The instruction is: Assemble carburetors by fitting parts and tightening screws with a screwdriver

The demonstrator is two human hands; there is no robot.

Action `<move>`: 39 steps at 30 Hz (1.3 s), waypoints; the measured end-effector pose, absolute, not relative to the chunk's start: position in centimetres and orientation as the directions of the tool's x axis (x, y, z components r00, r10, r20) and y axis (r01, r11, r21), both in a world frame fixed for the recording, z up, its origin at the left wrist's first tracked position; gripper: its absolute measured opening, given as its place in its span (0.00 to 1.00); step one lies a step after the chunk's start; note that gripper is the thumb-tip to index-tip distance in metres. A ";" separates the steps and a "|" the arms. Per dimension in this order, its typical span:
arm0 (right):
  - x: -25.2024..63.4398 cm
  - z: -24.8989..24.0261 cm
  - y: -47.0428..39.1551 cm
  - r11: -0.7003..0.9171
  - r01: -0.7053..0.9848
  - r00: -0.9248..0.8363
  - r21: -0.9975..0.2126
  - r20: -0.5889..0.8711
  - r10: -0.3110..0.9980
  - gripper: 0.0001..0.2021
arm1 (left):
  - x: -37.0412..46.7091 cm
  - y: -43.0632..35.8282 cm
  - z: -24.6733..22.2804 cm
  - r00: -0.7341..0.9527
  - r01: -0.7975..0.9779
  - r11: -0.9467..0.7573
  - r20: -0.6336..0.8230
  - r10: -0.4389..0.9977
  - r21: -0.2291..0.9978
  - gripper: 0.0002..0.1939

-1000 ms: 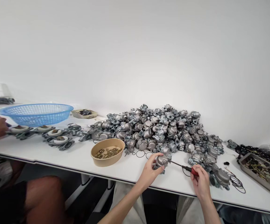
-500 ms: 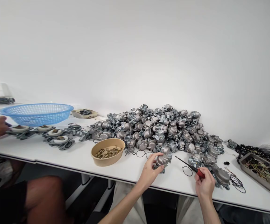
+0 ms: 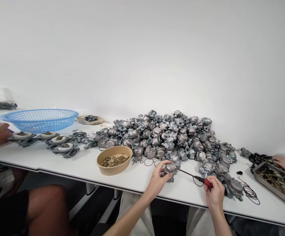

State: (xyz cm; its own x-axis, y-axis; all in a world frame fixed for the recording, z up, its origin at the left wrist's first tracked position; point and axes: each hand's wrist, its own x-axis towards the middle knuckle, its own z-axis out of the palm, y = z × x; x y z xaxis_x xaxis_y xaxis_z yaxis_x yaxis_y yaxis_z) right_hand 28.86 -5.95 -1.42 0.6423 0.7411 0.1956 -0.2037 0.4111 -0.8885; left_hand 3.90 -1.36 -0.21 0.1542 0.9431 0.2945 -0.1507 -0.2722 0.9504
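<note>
Carburetor (image 3: 172, 168) pinched within the left grip (image 3: 157, 180), right of the tan bowl (image 3: 115, 170)
Domed, dull grey metal; the right grip (image 3: 215, 193) clasps a red-handled screwdriver (image 3: 202, 180).

I have one metal carburetor (image 3: 171, 167) gripped near the front edge of the table (image 3: 83, 167), its smooth, rounded, dull-grey bowl uppermost and its bluish-grey body below; I can't tell whether it rests on the tabletop. My screwdriver (image 3: 198, 179) has a slim dark shaft, a black collar and a red handle partly covered by my grip. I hold it aslant, handle lower toward the front edge, tip at the carburetor's right side, too small to show whether it's seated.
</note>
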 end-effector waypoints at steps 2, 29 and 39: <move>28.8 -1.4 -6.0 0.394 -0.206 0.628 -0.896 0.188 0.755 0.11 | 3.9 -1.4 -0.1 0.155 -0.152 -0.268 0.291 0.944 0.951 0.22; 28.1 -0.5 -6.6 0.354 -0.207 0.591 -0.912 0.172 0.788 0.11 | 3.8 -0.8 -0.4 0.174 -0.192 -0.231 0.265 0.949 0.954 0.27; 28.3 -0.8 -6.7 0.342 -0.208 0.561 -0.917 0.175 0.809 0.13 | 3.4 -1.1 -0.4 0.256 -0.137 -0.282 0.309 0.916 0.950 0.30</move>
State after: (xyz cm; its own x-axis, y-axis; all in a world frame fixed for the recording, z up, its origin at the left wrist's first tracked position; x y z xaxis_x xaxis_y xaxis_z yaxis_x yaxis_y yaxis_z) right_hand 28.34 -6.67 -0.78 0.5610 0.8092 0.1746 -0.2077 0.3418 -0.9165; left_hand 3.40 -1.12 -0.43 0.2561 0.9160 0.3087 -0.1372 -0.2817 0.9497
